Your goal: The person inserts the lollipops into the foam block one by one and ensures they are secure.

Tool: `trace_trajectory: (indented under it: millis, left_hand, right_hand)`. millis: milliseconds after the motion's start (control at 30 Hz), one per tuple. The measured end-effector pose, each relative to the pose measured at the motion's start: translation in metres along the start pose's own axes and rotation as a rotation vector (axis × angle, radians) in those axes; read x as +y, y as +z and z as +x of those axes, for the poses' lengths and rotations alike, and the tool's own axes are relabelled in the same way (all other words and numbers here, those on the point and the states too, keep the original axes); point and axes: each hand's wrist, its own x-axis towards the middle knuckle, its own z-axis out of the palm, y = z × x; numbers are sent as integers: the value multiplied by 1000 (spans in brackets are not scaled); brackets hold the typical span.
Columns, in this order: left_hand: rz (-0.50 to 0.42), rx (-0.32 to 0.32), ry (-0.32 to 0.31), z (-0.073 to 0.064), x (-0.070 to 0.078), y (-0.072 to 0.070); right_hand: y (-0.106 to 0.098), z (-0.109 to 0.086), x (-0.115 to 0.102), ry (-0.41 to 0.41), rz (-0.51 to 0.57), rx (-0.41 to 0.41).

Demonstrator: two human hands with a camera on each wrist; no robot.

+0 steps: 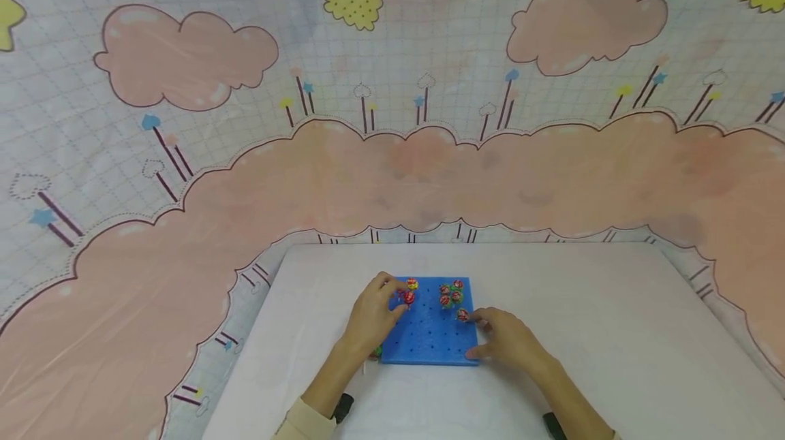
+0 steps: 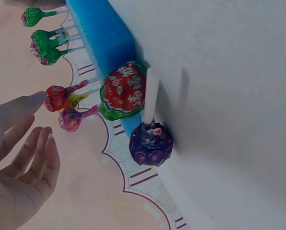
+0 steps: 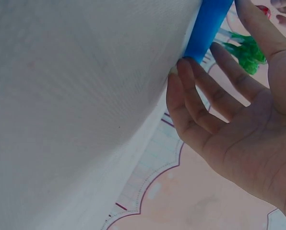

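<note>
A thick blue board with rows of small holes lies on the table, with lollipops standing in it on their sticks. My left hand is over its left side, fingers loosely bent around a small group at the back left. In the left wrist view, one fingertip is right at a red-wrapped lollipop, beside a pink one and a partly hidden yellow one. My right hand rests along the board's right edge, thumb near the front corner, fingers relaxed. Several green-and-red lollipops stand at the back right.
Beside the board's left side, a large red-and-green lollipop and a purple-wrapped one lie on the white table. A cloud-patterned cloth hangs behind the table.
</note>
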Motion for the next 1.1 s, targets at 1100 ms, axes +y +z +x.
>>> trace_trajectory:
  millis: [1100]
  left_hand:
    - [147,-222,-215,-57,2,-26]
  right_hand:
    - [0,-1,1,-22,2,10]
